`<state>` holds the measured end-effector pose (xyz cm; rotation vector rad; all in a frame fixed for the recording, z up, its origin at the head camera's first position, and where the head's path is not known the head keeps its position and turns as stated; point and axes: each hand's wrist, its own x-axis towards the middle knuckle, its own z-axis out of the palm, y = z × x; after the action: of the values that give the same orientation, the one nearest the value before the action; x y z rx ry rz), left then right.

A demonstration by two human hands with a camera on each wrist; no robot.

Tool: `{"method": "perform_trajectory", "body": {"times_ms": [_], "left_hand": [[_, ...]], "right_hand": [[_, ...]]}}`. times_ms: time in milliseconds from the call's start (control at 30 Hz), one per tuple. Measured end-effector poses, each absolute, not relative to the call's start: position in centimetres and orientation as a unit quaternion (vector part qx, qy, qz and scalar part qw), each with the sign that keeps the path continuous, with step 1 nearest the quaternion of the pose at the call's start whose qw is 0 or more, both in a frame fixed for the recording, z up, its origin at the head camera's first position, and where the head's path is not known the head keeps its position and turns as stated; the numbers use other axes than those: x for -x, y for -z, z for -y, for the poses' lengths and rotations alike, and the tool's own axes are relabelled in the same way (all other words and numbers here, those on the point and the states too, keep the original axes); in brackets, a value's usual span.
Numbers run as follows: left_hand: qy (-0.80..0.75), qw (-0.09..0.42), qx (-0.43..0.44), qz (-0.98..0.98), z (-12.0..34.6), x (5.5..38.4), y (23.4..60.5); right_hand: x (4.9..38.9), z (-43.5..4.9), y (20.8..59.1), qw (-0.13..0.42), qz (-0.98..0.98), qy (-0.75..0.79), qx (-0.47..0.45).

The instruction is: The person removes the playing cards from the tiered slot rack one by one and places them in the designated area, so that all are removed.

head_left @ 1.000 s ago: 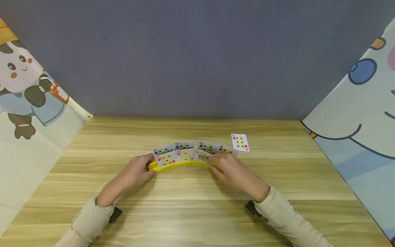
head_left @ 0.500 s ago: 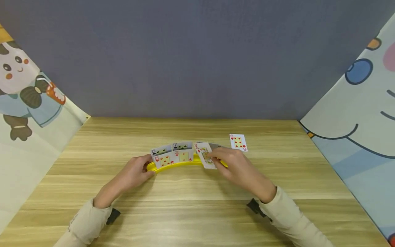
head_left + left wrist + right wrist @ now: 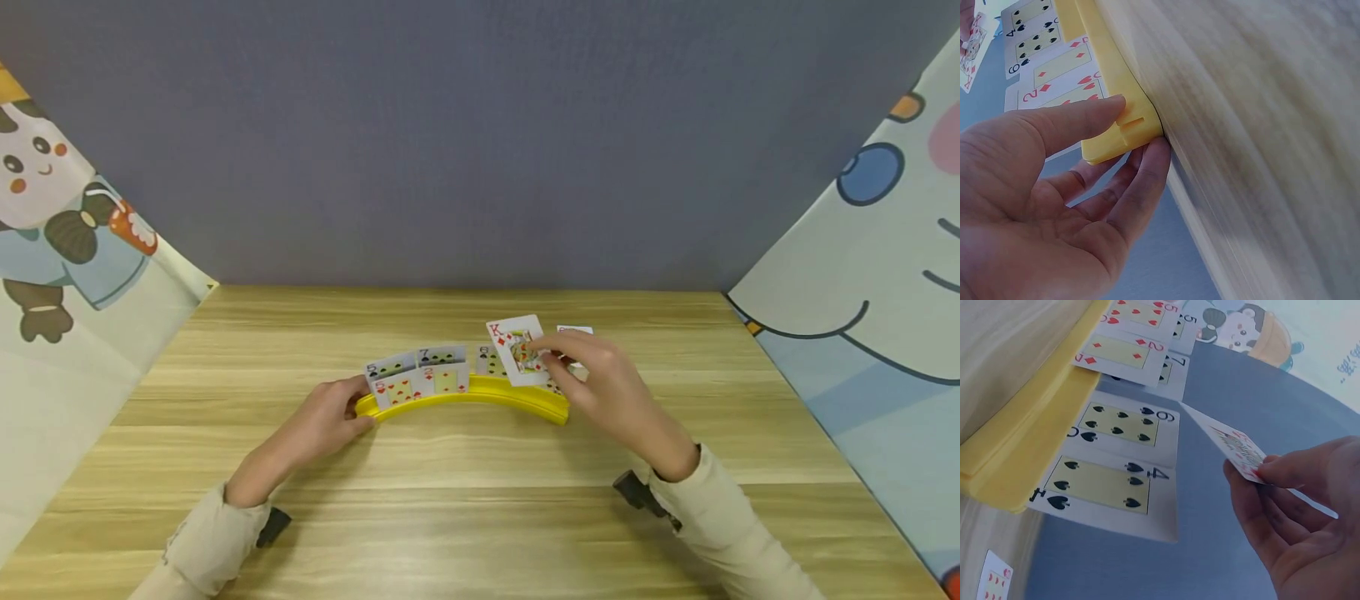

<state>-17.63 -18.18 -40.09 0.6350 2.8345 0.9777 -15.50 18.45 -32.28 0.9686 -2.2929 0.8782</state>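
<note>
My left hand [image 3: 324, 414] grips the left end of a yellow curved card holder [image 3: 487, 387], thumb in front and fingers behind and below. A king of diamonds [image 3: 516, 354] is pinched between thumb and fingers of my right hand [image 3: 611, 385], raised and tilted over the holder's right half. In the holder's front row, at left, stand a five of hearts [image 3: 397, 392] and a two of diamonds [image 3: 1116, 356]. Behind them show a black five [image 3: 388, 367] and a black seven [image 3: 442, 355]. A six of spades [image 3: 1124, 422] and a four of spades [image 3: 1100, 487] fill the back row at right.
On the wooden table [image 3: 420, 517], beyond the right hand, lies a six of hearts [image 3: 995, 578], mostly covered by that hand in the head view. A grey panel [image 3: 465, 150] rises at the back, with cartoon-printed sheets on both sides.
My right hand has pulled the king of diamonds out of the holder's front row and lifted it up and to the right, baring the front slot. The left hand keeps its grip.
</note>
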Motion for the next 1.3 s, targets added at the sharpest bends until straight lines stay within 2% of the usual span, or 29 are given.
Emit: {"method": "perform_trajectory", "body": {"times_ms": [567,833,1300], "left_hand": [[-0.324,0.044,-0.204,-0.923,18.0,17.8,40.2],[-0.33,0.047,-0.201,-0.921,18.1,17.7,40.3],[-0.33,0.044,-0.205,-0.92,18.1,17.6,39.9]], "right_hand": [[17.1,-20.4,32.3,0.291,0.824,-0.39,-0.29],[17.8,-21.7,32.4,0.282,0.824,-0.429,-0.239],[20.6,-26.4,33.7,0.262,0.868,-0.396,-0.147]]}}
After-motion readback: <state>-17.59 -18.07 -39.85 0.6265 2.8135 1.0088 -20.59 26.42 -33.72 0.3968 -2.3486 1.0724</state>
